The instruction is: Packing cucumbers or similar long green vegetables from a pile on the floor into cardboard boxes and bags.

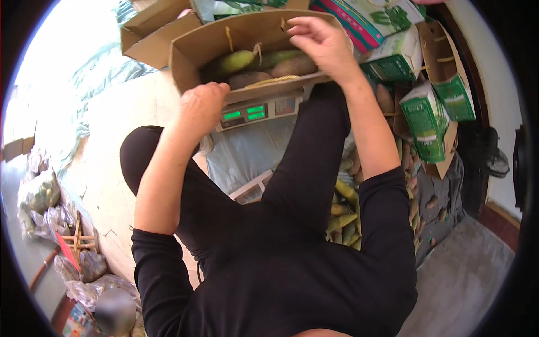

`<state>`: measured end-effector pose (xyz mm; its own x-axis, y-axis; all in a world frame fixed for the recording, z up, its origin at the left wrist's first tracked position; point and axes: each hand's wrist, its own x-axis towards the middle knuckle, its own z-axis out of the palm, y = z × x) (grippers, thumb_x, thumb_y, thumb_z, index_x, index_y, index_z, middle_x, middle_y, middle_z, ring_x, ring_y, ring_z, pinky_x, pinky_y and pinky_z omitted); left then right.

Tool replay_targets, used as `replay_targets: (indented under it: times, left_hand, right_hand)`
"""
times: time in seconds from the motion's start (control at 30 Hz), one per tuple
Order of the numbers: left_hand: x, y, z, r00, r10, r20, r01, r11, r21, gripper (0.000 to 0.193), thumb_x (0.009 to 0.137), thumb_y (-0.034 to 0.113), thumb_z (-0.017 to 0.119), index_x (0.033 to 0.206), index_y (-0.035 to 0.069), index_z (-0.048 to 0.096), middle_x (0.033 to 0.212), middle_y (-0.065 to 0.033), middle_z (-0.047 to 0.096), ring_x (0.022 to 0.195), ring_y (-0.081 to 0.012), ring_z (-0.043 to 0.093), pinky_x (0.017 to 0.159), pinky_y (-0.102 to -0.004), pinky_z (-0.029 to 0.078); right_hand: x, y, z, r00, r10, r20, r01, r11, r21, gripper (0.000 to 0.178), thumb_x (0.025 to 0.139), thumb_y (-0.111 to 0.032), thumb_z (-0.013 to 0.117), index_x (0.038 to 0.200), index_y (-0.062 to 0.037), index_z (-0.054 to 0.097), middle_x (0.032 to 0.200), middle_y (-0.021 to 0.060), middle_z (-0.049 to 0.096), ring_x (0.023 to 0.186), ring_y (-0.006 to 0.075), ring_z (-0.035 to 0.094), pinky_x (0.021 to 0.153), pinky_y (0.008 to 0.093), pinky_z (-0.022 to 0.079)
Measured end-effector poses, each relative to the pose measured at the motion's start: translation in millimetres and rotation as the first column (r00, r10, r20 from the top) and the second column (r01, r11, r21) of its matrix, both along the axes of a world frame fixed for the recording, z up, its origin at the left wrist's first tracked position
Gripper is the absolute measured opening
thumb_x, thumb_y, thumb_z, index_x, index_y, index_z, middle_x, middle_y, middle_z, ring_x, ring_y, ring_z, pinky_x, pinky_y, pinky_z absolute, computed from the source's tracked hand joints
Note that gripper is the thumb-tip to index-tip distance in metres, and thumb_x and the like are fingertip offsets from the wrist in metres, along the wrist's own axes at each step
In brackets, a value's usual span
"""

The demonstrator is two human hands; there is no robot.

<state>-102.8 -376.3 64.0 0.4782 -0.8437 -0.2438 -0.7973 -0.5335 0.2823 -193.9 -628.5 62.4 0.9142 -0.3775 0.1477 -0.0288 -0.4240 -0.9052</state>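
An open brown cardboard gift box (pixel 191 53) with rope handles stands on a digital scale (pixel 269 110) with green lit displays. Inside lie corn cobs in green husks (pixel 236 60) and brown sweet potatoes (pixel 295 67). My left hand (pixel 203 106) has its fingers bent over the box's near rim at the left. Over the right part of the box is my right hand (pixel 324 46), fingers apart and curved, close to the far wall's rope hole. A yellow rope handle (pixel 272 82) runs along the near wall. Some of the contents are hidden by the near wall.
Green and white cartons (pixel 424 121) and another open box (pixel 449 73) stand at the right. Corn (pixel 345 213) is heaped beside my right leg. Plastic bags of produce (pixel 42 191) and a small wooden stool (pixel 78 241) are at the left. Another open box (pixel 160 28) stands behind.
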Motion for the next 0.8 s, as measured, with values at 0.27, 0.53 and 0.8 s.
replay_targets:
  times: [0.27, 0.53, 0.8]
  left_hand:
    - [-2.7, -0.8, 5.4, 0.999, -0.005, -0.033, 0.004, 0.999, -0.053, 0.029, 0.080, 0.009, 0.058, 0.108, 0.002, 0.057, 0.101, -0.0201, 0.060, 0.098, -0.0372, 0.055, 0.084, -0.0423, 0.043]
    - [-8.0, -13.1, 4.7, 0.998, -0.002, -0.064, -0.002, 0.998, -0.062, 0.031, 0.079, 0.009, 0.060, 0.109, 0.003, 0.058, 0.100, -0.0171, 0.061, 0.096, -0.0353, 0.056, 0.083, -0.0412, 0.044]
    - [-5.4, -11.0, 6.0, 0.998, 0.014, -0.056, -0.017, 0.999, -0.048, 0.027, 0.078, 0.008, 0.060, 0.104, 0.002, 0.059, 0.099, -0.0172, 0.061, 0.095, -0.0351, 0.057, 0.083, -0.0413, 0.044]
  right_hand:
    - [-166.1, -67.4, -67.7, 0.841, -0.536, -0.082, 0.541, 0.819, 0.192, 0.030, 0.084, -0.014, 0.062, 0.112, -0.0034, 0.058, 0.095, 0.0044, 0.066, 0.084, 0.0102, 0.061, 0.067, 0.0209, 0.043]
    - [-338.6, -23.7, -247.1, 0.395, -0.629, -0.670, 0.878, 0.474, 0.072, 0.020, 0.077, -0.011, 0.065, 0.096, -0.0033, 0.062, 0.073, 0.0045, 0.062, 0.058, 0.0141, 0.058, 0.048, 0.0292, 0.044]
    - [-377.0, 44.9, -311.6, 0.081, -0.333, -0.940, 0.983, -0.131, 0.131, 0.035, 0.074, -0.029, 0.074, 0.098, -0.0127, 0.054, 0.088, 0.0059, 0.054, 0.079, 0.0237, 0.054, 0.065, 0.0434, 0.043]
